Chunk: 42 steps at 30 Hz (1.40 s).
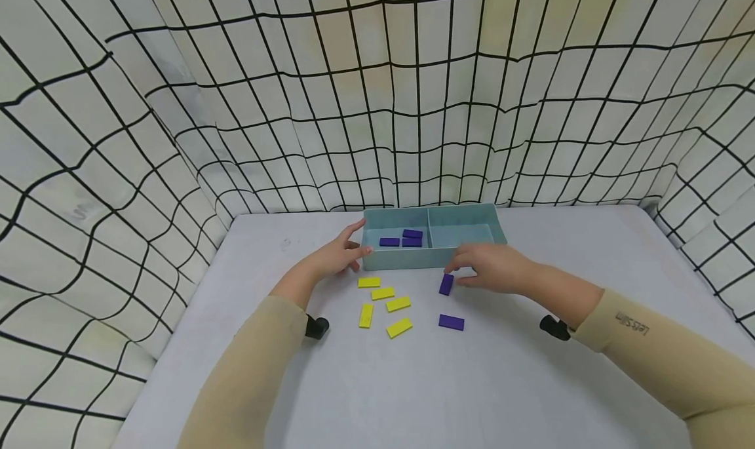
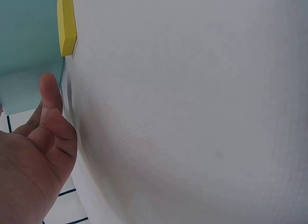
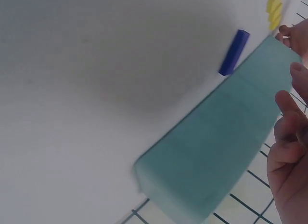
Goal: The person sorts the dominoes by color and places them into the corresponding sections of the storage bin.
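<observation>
Likely picking purple block [image 1: 446, 284] | right hand [image 1: 492, 267]: fingers released, beside it | left hand [image 1: 333, 257]: fingers loose, at tray [image 1: 401, 260] | pinch probably needed

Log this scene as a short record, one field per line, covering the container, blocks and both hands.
Container: blue-green box, two compartments
Left compartment: three purple blocks
Loose purple blocks: two on the table, one near the box's front wall
Yellow blocks: five, all on the table
Left hand: at the box's left end, thumb extended
Right hand: beside the loose purple block nearer the box, not visibly gripping it
</observation>
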Tool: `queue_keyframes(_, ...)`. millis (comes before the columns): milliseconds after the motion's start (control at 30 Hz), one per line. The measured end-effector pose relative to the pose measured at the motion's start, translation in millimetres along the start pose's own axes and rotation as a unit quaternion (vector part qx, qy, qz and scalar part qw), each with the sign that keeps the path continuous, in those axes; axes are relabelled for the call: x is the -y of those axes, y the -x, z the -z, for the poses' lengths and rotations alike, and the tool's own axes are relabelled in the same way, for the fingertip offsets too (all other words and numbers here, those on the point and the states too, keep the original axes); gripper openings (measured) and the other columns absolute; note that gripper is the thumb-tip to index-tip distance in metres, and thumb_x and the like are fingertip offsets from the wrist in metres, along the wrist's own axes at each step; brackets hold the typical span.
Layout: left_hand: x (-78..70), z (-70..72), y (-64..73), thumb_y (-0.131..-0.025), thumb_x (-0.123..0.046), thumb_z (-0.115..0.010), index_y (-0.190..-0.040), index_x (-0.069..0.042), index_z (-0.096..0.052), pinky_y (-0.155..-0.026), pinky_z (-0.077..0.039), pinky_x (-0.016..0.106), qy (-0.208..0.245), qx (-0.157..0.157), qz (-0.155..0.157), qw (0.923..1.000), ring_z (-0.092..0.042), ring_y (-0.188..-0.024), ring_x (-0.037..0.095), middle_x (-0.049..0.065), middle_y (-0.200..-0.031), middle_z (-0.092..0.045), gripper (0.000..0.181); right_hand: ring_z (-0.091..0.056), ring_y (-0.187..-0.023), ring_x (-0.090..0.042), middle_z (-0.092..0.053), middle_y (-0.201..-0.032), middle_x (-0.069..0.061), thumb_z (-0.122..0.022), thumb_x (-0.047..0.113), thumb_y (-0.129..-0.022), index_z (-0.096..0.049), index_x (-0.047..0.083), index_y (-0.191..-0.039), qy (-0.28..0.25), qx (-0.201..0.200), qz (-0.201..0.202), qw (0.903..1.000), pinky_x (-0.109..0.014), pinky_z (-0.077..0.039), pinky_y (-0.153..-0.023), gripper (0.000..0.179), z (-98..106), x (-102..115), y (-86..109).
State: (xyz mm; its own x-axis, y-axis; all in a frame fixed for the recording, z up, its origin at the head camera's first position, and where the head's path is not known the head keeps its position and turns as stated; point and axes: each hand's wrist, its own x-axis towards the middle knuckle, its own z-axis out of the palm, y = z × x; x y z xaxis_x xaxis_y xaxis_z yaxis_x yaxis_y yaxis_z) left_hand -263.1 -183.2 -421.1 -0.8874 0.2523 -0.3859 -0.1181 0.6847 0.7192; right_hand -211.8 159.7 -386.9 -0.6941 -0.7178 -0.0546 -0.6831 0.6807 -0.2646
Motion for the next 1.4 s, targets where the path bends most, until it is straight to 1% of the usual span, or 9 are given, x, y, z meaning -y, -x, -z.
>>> queue_keyframes(333,-0.3,0.0,0.1,-0.097,-0.049,-0.058,-0.155,-0.05,-0.004,-0.083,-0.044,0.036,0.001,0.0,0.003,1.0,-0.061,-0.095,0.024,0.014,-0.148,-0.044,0.079,-0.063,-0.108,-0.016,-0.066,-0.116,0.006,-0.075,0.021,-0.09,-0.072,0.024,-0.119,0.026,0.023,-0.007,0.9994,-0.035,-0.052,-0.088,0.029,-20,-7,-7.1)
queue_keyframes(467,-1.5,0.3,1.3,-0.097,-0.05,-0.058,-0.156,-0.05,-0.004,-0.082,-0.044,0.035,0.001,-0.001,0.004,1.0,-0.061,-0.095,0.024,0.014,-0.148,-0.044,0.08,-0.062,-0.112,-0.018,-0.066,-0.12,0.004,-0.074,0.017,-0.09,-0.071,0.023,-0.121,0.034,0.027,0.001,0.999,-0.038,-0.051,-0.091,0.032,-26,-8,-10.3)
queue_keyframes(567,-2.1,0.6,1.8,-0.097,-0.049,-0.058,-0.156,-0.049,-0.005,-0.081,-0.044,0.035,0.0,-0.002,0.004,1.0,-0.061,-0.095,0.024,0.014,-0.149,-0.044,0.08,-0.06,-0.118,-0.021,-0.065,-0.126,0.001,-0.072,0.012,-0.09,-0.07,0.022,-0.123,0.041,0.032,0.017,0.9985,-0.04,-0.049,-0.095,0.034,-29,-10,-12.8)
queue_keyframes(667,-1.6,1.0,1.4,-0.097,-0.049,-0.059,-0.156,-0.049,-0.005,-0.08,-0.044,0.034,0.0,0.0,0.005,1.0,-0.061,-0.094,0.023,0.014,-0.149,-0.044,0.08,-0.057,-0.123,-0.021,-0.064,-0.13,0.002,-0.07,0.01,-0.091,-0.069,0.023,-0.125,0.05,0.037,0.026,0.9977,-0.04,-0.048,-0.098,0.037,-32,-11,-14.8)
queue_keyframes(767,-0.8,1.3,0.8,-0.097,-0.049,-0.059,-0.156,-0.05,-0.005,-0.079,-0.044,0.034,0.003,0.001,0.005,1.0,-0.061,-0.094,0.023,0.014,-0.149,-0.044,0.08,-0.059,-0.119,-0.02,-0.065,-0.126,0.002,-0.069,0.01,-0.092,-0.069,0.023,-0.125,0.06,0.037,0.029,0.9971,-0.039,-0.049,-0.096,0.036,-35,-12,-15.3)
queue_keyframes(967,0.3,0.9,0.6,-0.096,-0.05,-0.06,-0.156,-0.049,-0.005,-0.08,-0.044,0.034,0.002,0.001,0.007,1.0,-0.061,-0.093,0.023,0.014,-0.148,-0.045,0.081,-0.063,-0.1,-0.016,-0.066,-0.11,0.003,-0.072,0.014,-0.09,-0.072,0.023,-0.121,0.071,0.035,0.025,0.9966,-0.036,-0.052,-0.088,0.032,-37,-11,-13.3)
queue_keyframes(1100,0.2,0.5,0.9,-0.097,-0.05,-0.059,-0.156,-0.049,-0.005,-0.081,-0.044,0.035,0.001,0.0,0.006,1.0,-0.062,-0.094,0.023,0.015,-0.148,-0.045,0.081,-0.062,-0.098,-0.013,-0.066,-0.108,0.006,-0.073,0.016,-0.09,-0.072,0.024,-0.122,0.066,0.043,0.013,0.9968,-0.034,-0.052,-0.087,0.033,-37,-10,-11.9)
queue_keyframes(1300,-1.2,0.6,1.3,-0.096,-0.05,-0.06,-0.156,-0.05,-0.005,-0.081,-0.045,0.035,0.003,0.0,0.008,1.0,-0.061,-0.095,0.023,0.013,-0.148,-0.045,0.081,-0.057,-0.088,-0.008,-0.064,-0.102,0.01,-0.074,0.019,-0.089,-0.071,0.027,-0.122,0.046,0.072,-0.015,0.9962,-0.032,-0.051,-0.083,0.035,-33,-8,-10.8)
queue_keyframes(1400,-0.7,0.6,0.2,-0.096,-0.049,-0.06,-0.155,-0.05,-0.005,-0.08,-0.045,0.034,0.003,0.001,0.008,1.0,-0.061,-0.094,0.023,0.013,-0.148,-0.045,0.08,-0.057,-0.09,-0.008,-0.065,-0.104,0.011,-0.074,0.019,-0.089,-0.071,0.027,-0.123,0.037,0.081,-0.02,0.9958,-0.032,-0.051,-0.084,0.035,-32,-9,-10.8)
